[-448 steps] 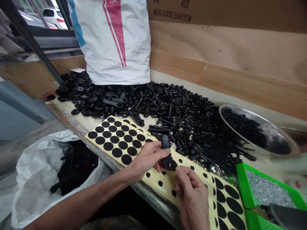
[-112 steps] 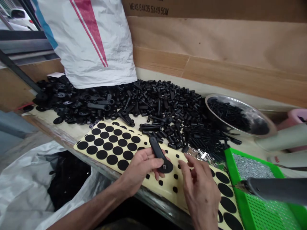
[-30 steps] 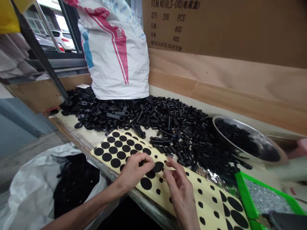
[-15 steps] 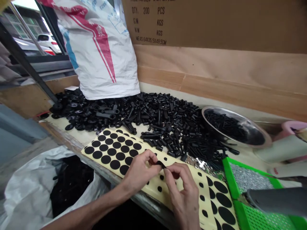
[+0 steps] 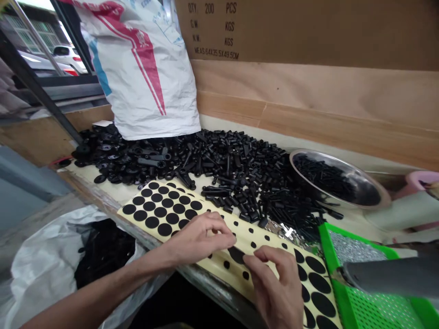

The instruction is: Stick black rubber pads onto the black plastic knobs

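Soft daylight is being admitted through a bright window opening at upper left, and its view is being blown out towards white. Diffuse, moderate light is being spread across the bench, with only faint shadows being cast. Glare is being thrown off a polished stainless-steel bowl. Detail is being lost in a heap of matt black plastic parts. A cream sheet of black adhesive discs is being rendered fairly sharply. A rounded grey object at lower right is being softened by blur. A dark metal post is being skewed by wide-angle distortion near the frame edge.
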`<action>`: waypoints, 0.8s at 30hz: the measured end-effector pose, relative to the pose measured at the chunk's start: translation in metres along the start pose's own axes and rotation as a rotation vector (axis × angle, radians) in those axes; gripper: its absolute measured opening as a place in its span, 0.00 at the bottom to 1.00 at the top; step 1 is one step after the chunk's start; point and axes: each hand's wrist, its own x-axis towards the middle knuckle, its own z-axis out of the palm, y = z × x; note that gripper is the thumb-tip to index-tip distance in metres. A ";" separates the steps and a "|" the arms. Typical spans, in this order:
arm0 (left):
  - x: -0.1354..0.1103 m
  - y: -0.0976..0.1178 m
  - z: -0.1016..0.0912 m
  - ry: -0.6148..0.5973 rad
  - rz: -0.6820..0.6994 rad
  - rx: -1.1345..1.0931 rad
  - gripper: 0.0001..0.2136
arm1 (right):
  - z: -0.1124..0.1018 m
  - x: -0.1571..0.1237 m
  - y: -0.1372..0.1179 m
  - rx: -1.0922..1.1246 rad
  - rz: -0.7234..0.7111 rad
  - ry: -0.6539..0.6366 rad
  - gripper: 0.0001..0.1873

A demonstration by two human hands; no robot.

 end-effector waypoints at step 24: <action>0.009 -0.009 0.013 -0.159 -0.233 -0.180 0.11 | 0.005 -0.004 -0.003 -0.073 -0.165 0.023 0.13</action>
